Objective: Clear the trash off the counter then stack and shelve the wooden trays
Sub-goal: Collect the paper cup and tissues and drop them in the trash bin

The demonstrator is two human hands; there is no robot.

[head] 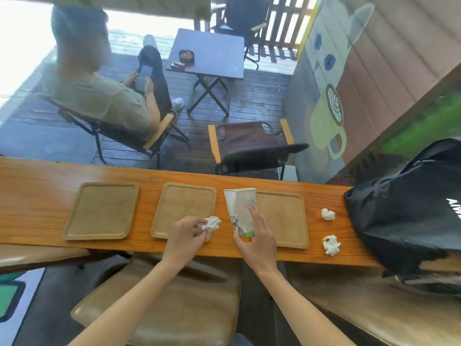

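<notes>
the counter (37, 191) is glossy varnished wood; three trays (102, 211) are paler matt wood. the cup (240, 211) is printed paper, the tissues (331, 244) crumpled soft paper, the bag (404, 216) black sheeny cloth.

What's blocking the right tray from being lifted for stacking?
The paper cup, held by the right hand, stands over the right tray's left edge. The tray's surface is otherwise bare; two crumpled napkins lie beside it on the counter.
</notes>
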